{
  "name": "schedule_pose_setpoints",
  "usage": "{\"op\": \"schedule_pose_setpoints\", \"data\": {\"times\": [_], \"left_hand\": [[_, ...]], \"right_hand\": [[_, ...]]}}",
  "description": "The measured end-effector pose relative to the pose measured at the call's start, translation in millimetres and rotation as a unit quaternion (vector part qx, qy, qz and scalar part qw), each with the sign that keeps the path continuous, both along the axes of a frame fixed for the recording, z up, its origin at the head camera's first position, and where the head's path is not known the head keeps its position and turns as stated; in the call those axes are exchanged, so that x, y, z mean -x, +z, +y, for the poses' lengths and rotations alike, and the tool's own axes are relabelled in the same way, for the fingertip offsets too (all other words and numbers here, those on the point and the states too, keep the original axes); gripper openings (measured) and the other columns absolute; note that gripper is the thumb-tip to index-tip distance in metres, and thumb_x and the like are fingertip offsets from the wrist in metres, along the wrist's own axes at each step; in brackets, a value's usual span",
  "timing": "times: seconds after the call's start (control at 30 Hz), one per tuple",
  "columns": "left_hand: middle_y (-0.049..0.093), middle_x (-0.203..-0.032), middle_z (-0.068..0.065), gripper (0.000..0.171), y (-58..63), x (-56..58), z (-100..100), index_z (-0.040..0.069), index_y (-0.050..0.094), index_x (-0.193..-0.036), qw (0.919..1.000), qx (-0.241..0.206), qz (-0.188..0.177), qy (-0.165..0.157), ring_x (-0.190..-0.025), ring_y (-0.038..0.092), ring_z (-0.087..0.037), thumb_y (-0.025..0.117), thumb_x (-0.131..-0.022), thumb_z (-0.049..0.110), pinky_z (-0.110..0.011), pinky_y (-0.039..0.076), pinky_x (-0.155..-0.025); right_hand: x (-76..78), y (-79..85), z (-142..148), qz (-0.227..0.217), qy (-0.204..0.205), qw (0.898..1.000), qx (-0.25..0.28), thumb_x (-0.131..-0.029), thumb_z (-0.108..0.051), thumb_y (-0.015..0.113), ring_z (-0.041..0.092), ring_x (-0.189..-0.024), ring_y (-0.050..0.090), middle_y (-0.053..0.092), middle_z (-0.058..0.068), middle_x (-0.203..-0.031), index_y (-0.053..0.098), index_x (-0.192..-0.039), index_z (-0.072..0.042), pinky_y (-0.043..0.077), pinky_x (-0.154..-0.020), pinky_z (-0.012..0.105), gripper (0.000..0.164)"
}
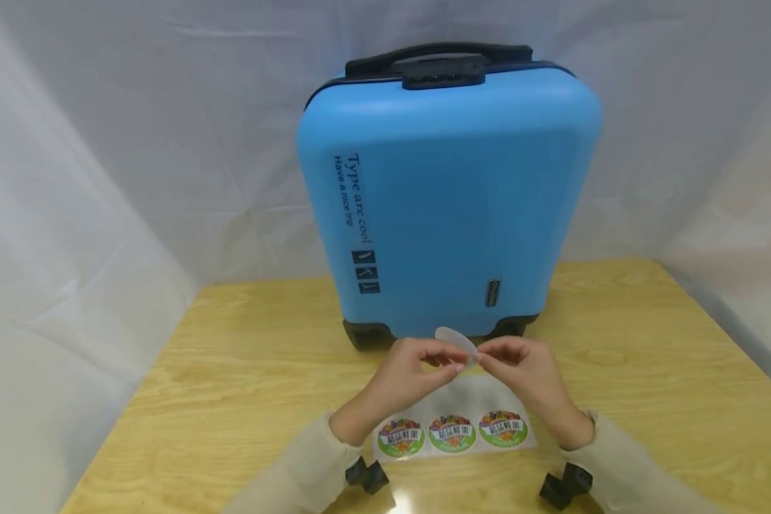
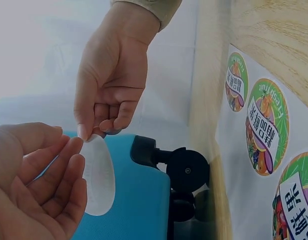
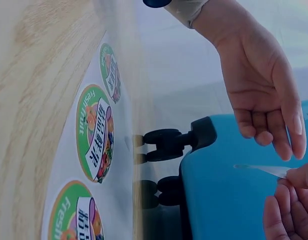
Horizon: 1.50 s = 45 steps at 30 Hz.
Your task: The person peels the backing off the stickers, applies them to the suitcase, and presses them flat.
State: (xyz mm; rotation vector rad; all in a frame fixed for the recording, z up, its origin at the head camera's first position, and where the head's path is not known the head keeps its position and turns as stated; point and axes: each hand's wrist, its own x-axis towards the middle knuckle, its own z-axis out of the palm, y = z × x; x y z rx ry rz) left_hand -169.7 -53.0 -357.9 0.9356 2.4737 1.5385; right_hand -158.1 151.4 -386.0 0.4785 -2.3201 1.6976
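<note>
My right hand (image 1: 540,378) pinches the edge of a round sticker (image 2: 99,175) between thumb and fingertip, its plain whitish side showing in the left wrist view. Seen from the right wrist, the sticker (image 3: 264,170) is nearly edge-on. My left hand (image 1: 411,371) is close beside it, fingers loosely bent and thumb tip apart from the fingertips in the left wrist view. Below both hands a white sticker sheet (image 1: 417,407) lies on the table, with three round fruit stickers (image 1: 452,433) along its near side.
A blue suitcase (image 1: 450,207) with black handle (image 1: 437,51) and wheels stands upright behind the hands on the wooden table (image 1: 244,357). White cloth (image 1: 135,143) hangs behind and at both sides. Small black devices (image 1: 366,476) sit at both wrists.
</note>
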Motion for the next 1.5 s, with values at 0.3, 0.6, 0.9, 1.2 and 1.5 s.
{"op": "schedule_pose_setpoints", "data": {"times": [0.3,0.6,0.9,1.2,1.5], "left_hand": [[0.071,-0.102,0.002,0.019,-2.1,1.5,0,0.011,0.071,-0.107,0.9999,0.004,-0.005,0.011,-0.083,0.061,-0.004,0.065,-0.089,0.015,-0.026,0.051,-0.077],[0.071,-0.102,0.003,0.019,-5.3,4.4,0,0.012,0.071,-0.107,0.9998,0.004,-0.006,0.017,-0.083,0.061,-0.005,0.064,-0.09,0.016,-0.024,0.051,-0.074],[0.071,-0.102,0.003,0.017,-7.1,5.8,1,0.015,0.072,-0.106,0.9995,-0.009,-0.018,0.024,-0.083,0.061,-0.006,0.063,-0.091,0.018,-0.025,0.052,-0.073],[0.071,-0.099,0.003,0.016,-9.0,7.0,1,0.014,0.073,-0.103,0.9983,-0.033,-0.033,0.034,-0.082,0.062,-0.007,0.063,-0.091,0.019,-0.025,0.052,-0.072],[0.072,-0.091,0.001,0.016,-13.5,10.7,6,0.014,0.075,-0.094,0.994,-0.058,-0.063,0.068,-0.079,0.064,-0.009,0.066,-0.089,0.026,-0.025,0.051,-0.068]], "right_hand": [[0.5,-2.1,-4,0.016,0.008,1.0,0.004,-0.085,-0.007,0.069,0.008,-0.07,0.065,0.071,0.01,-0.081,0.072,-0.089,-0.001,0.054,-0.065,0.024,0.007],[-1.2,-1.9,-6,-0.002,0.008,1.0,0.006,-0.085,-0.01,0.069,0.008,-0.071,0.065,0.071,0.01,-0.083,0.072,-0.089,-0.002,0.055,-0.066,0.025,0.009],[-2.4,0.3,-9,-0.027,0.012,0.999,0.02,-0.086,-0.013,0.069,0.009,-0.074,0.066,0.071,0.011,-0.087,0.072,-0.092,-0.002,0.055,-0.068,0.027,0.013],[-3.2,0.9,-11,-0.025,0.007,0.999,0.021,-0.086,-0.013,0.069,0.009,-0.074,0.066,0.071,0.01,-0.086,0.072,-0.092,-0.002,0.055,-0.068,0.026,0.013],[-2.6,-4.1,-15,0.051,-0.005,0.999,0.004,-0.084,-0.009,0.071,0.014,-0.069,0.067,0.072,0.006,-0.081,0.073,-0.089,-0.005,0.055,-0.062,0.026,0.007]]}}
